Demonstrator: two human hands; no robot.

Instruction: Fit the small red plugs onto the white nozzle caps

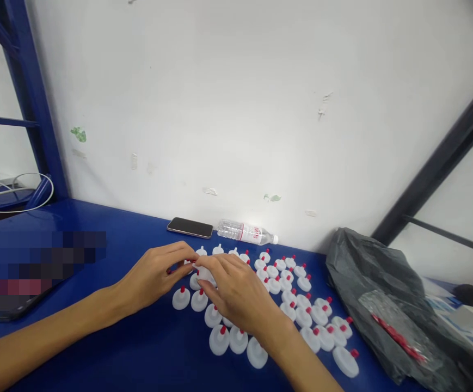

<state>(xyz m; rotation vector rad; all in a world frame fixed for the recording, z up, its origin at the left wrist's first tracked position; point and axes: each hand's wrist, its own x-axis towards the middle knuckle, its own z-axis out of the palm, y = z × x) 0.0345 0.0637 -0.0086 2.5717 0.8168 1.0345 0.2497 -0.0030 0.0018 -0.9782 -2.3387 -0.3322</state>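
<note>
Pinching one white cap (204, 274) between my left hand (154, 275) and right hand (236, 291), I judge dozens of finished caps (301, 305) laid out in rows to the right, with more likely left

No text is showing clearly enough to read. The water bottle (246, 232) lying against the wall is wearing a white label with red print, too small to make out. The phone (190, 227) beside it is lying dark, and a patch at the left is appearing pixelated.

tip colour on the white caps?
Red tips on the white caps; clearest in the head view.
</note>
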